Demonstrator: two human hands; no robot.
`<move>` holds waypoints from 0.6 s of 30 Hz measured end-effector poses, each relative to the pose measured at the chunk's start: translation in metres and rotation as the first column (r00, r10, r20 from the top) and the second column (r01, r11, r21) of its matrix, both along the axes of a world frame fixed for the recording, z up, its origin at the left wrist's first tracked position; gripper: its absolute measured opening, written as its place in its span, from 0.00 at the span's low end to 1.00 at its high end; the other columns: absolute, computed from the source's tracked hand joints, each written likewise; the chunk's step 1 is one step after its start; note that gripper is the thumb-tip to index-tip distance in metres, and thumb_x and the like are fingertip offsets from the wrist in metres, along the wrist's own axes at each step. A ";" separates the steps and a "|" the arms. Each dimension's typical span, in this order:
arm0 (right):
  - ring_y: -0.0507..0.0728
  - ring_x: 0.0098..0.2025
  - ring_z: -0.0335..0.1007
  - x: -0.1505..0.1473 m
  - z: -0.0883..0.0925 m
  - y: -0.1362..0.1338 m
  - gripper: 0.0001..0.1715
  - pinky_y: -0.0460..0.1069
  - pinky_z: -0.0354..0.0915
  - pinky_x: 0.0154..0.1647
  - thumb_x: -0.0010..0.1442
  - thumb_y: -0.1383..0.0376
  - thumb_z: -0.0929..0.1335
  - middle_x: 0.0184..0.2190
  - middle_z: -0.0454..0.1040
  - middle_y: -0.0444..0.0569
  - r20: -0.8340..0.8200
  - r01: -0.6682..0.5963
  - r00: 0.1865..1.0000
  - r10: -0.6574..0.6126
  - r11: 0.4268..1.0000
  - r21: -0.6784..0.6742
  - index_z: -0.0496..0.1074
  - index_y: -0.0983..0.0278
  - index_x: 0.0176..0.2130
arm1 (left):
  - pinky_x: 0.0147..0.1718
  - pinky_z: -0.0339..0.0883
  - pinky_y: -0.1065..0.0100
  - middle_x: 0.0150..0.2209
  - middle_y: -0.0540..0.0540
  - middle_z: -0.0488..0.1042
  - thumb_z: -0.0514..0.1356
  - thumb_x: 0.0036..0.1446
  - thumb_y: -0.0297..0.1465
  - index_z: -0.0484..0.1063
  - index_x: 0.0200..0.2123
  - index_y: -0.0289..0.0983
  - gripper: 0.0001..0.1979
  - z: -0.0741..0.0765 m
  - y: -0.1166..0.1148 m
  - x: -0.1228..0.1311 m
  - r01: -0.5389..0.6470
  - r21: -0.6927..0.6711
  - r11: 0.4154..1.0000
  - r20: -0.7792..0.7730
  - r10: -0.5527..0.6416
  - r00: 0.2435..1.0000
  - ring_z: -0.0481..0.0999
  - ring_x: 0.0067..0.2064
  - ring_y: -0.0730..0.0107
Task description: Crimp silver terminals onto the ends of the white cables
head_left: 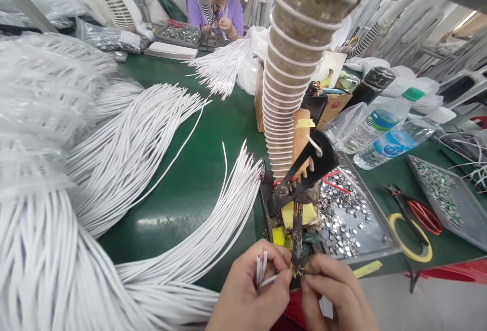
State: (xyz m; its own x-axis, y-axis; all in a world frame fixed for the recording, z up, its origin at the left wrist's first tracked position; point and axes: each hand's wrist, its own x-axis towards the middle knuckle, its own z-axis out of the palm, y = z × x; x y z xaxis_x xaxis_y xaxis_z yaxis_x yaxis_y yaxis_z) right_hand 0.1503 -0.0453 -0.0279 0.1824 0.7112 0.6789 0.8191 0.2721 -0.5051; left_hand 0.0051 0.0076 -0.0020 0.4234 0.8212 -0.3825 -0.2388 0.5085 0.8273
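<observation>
My left hand (258,285) is closed round a few short-ended white wires (261,268), with copper-coloured tips standing up between the fingers. Its thumb and forefinger meet at the lower end of an upright soldering iron (298,232), which has a wooden handle (301,136) and is clamped in a dark slotted metal bracket (304,174). On the other side of that tip, my right hand (337,288) pinches something too small to make out. A large bundle of white wires (205,240) lies left of my hands.
A ribbed extraction hose (287,67) hangs over the iron. Small metal pieces fill a tray (380,224) at right, near red-handled pliers (422,214), yellow tape (391,219) and water bottles (395,141). More wire bundles (133,153) lie left. A person in purple (238,14) sits opposite.
</observation>
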 end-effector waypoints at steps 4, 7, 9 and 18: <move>0.49 0.33 0.78 0.019 0.008 0.004 0.13 0.43 0.75 0.37 0.61 0.78 0.68 0.35 0.75 0.44 0.017 -0.244 0.969 0.246 0.967 -0.067 0.70 0.60 0.39 | 0.35 0.63 0.71 0.32 0.51 0.74 0.68 0.53 0.25 0.70 0.26 0.38 0.10 0.001 -0.002 0.002 -0.026 -0.002 1.000 -0.008 0.026 1.000 0.68 0.32 0.71; 0.50 0.34 0.76 0.031 0.007 0.004 0.14 0.44 0.74 0.37 0.61 0.79 0.68 0.36 0.73 0.44 -0.037 -0.326 0.945 0.324 0.943 -0.061 0.70 0.61 0.39 | 0.35 0.63 0.72 0.31 0.52 0.73 0.69 0.53 0.26 0.70 0.26 0.37 0.10 0.002 -0.004 0.003 -0.042 -0.026 0.999 -0.010 0.042 0.999 0.67 0.31 0.72; 0.52 0.34 0.72 0.033 0.006 0.001 0.10 0.47 0.72 0.37 0.64 0.76 0.69 0.35 0.72 0.44 -0.075 -0.325 0.944 0.322 0.945 -0.026 0.71 0.61 0.39 | 0.35 0.62 0.72 0.31 0.52 0.73 0.69 0.54 0.26 0.70 0.27 0.38 0.11 0.001 -0.006 0.002 -0.025 -0.025 0.999 -0.005 0.025 1.000 0.67 0.31 0.71; 0.53 0.31 0.69 0.033 0.023 -0.004 0.04 0.44 0.71 0.29 0.72 0.63 0.69 0.31 0.68 0.44 -0.273 -0.435 0.886 0.374 0.874 -0.216 0.76 0.57 0.45 | 0.36 0.64 0.71 0.39 0.47 0.71 0.64 0.66 0.33 0.79 0.33 0.40 0.08 -0.031 -0.025 -0.003 0.244 0.331 0.912 -0.178 -0.194 0.965 0.72 0.38 0.65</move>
